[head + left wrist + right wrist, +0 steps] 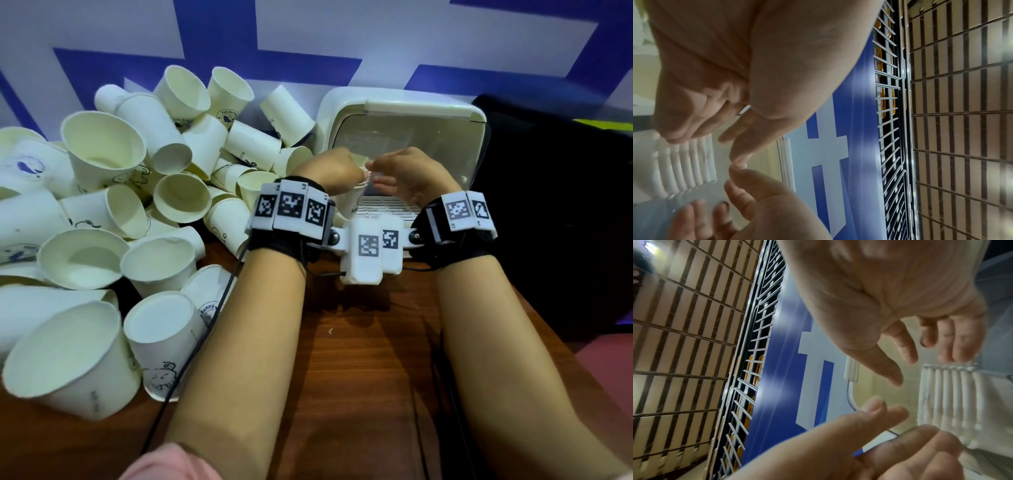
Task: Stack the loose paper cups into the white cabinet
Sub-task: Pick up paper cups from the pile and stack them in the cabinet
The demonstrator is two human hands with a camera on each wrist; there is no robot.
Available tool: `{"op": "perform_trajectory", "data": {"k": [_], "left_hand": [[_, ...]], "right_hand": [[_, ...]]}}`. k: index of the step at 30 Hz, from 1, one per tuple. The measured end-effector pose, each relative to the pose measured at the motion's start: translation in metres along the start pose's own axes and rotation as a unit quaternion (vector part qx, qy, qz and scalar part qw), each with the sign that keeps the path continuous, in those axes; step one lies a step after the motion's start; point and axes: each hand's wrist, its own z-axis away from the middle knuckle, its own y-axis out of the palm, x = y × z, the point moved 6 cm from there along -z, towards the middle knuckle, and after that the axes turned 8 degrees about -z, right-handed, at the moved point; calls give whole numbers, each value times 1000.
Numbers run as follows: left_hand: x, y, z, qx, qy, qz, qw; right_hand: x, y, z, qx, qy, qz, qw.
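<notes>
The left hand (330, 173) and the right hand (407, 178) meet in front of the mouth of the white cabinet (404, 113), with a stack of nested cups (356, 202) just below and between them. The stack stands upright, its long axis vertical and its rims up, on the slatted floor at the front left of the cabinet. In the left wrist view the left fingers (684, 123) curl down onto the rims (688, 162) of the stack. In the right wrist view the right fingers (953, 340) are spread and loose above the same rims, holding nothing. To the left, many loose paper cups (102, 212) lie in a heap on the brown wooden surface (359, 359), pointing in all directions, some touching the left side of the cabinet. Behind stands a blue and white wall (308, 41).
</notes>
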Motion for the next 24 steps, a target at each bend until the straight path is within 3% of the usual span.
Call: {"op": "perform_trajectory", "data": {"k": [3,6,9,14,21,24], "left_hand": [[1,-14,5,-23,-3,-40,999],[2,-32,17,-44,-4,-22,999],[2,-51,36,-60,-6,-5,998],[7,-80,78,-61,-25,-98,993],[26,-113,142,-56,-54,-152,985],[50,-122,164,-43,-94,-160,982]], "right_hand": [[13,2,0,-28,-43,46,998],[23,16,7,-2,-62,66,996],[33,36,22,50,-83,83,992],[41,76,56,134,-118,116,977],[37,152,123,248,-229,184,923],[18,181,140,301,-227,198,905]]}}
